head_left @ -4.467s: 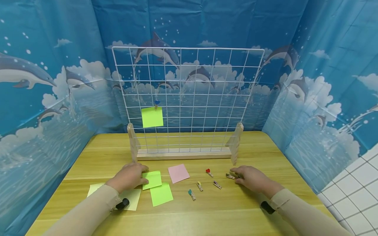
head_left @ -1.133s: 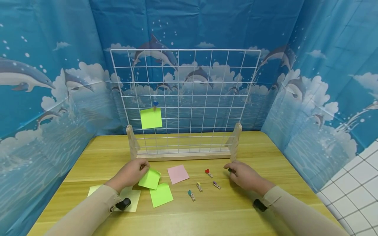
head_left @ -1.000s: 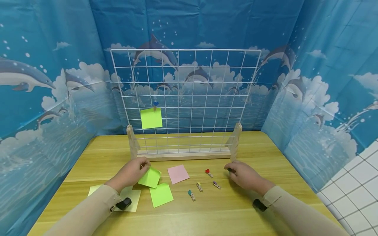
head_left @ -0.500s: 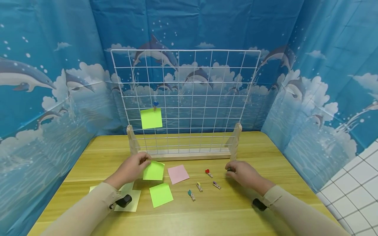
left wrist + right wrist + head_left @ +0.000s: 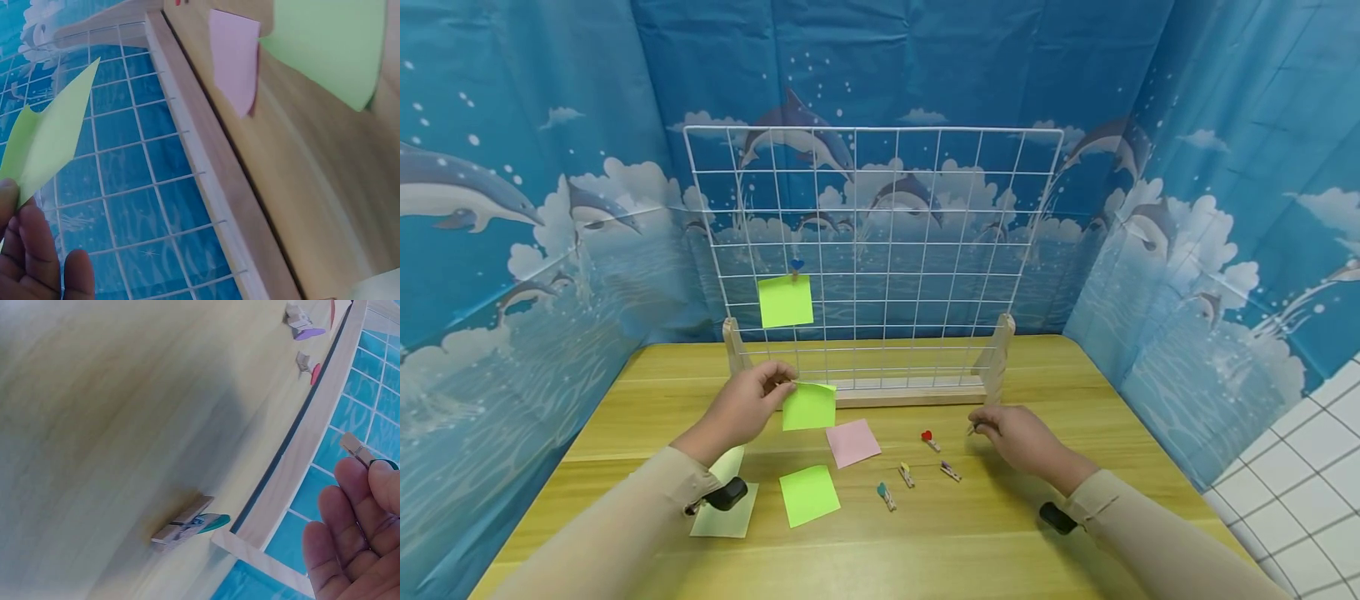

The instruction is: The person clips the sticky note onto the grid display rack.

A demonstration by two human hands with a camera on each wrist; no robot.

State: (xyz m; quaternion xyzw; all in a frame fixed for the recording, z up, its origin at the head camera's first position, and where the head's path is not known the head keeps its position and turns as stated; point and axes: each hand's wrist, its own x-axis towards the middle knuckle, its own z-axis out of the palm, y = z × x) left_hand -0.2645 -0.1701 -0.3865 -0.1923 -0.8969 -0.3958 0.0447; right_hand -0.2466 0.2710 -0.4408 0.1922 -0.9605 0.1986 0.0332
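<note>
My left hand (image 5: 743, 407) pinches a yellow-green sticky note (image 5: 809, 406) by its upper left corner, holding it upright just in front of the grid stand's base. Between thumb and index finger, my right hand (image 5: 1024, 437) pinches a small wooden clothespin (image 5: 357, 450) with a green decoration, mostly covered by the thumb. A white wire grid (image 5: 910, 242) stands in a wooden base (image 5: 917, 394). Another yellow-green sticky note (image 5: 786, 301) hangs on it from a blue heart clothespin (image 5: 797, 267).
On the table lie a pink sticky note (image 5: 853, 442), a green sticky note (image 5: 809, 496) and pale yellow notes (image 5: 724, 512) under the left forearm. Clothespins with red (image 5: 930, 441), yellow (image 5: 907, 475), purple (image 5: 951, 471) and teal (image 5: 887, 497) tops lie between the hands. Another green clothespin (image 5: 187, 526) lies below the right hand.
My left hand has lifted the green note off the table and carried it up and rightward toward the grid. My right hand has picked up a clothespin and stays near the same spot.
</note>
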